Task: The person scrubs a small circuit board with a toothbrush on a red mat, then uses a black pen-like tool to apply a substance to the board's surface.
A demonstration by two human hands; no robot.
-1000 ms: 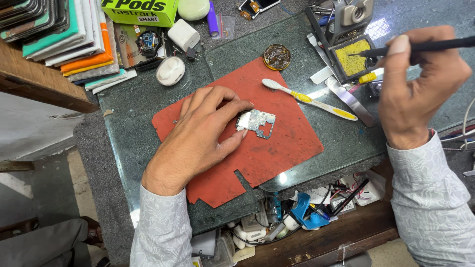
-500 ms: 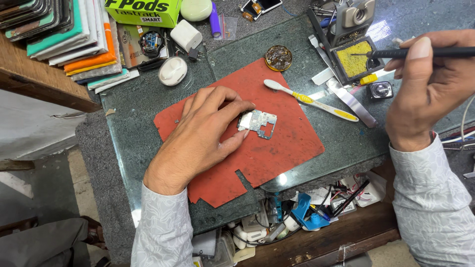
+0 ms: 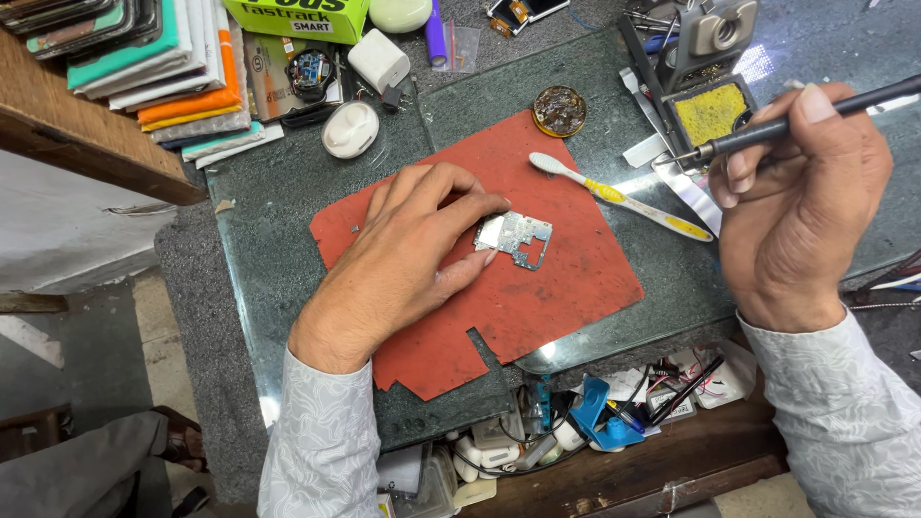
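A green glass bench top [image 3: 288,240] carries a red mat [image 3: 566,288] at its middle. A toothbrush [image 3: 619,197] and round tin [image 3: 559,110] lie toward the far edge, a white case [image 3: 349,129] near the far left corner.
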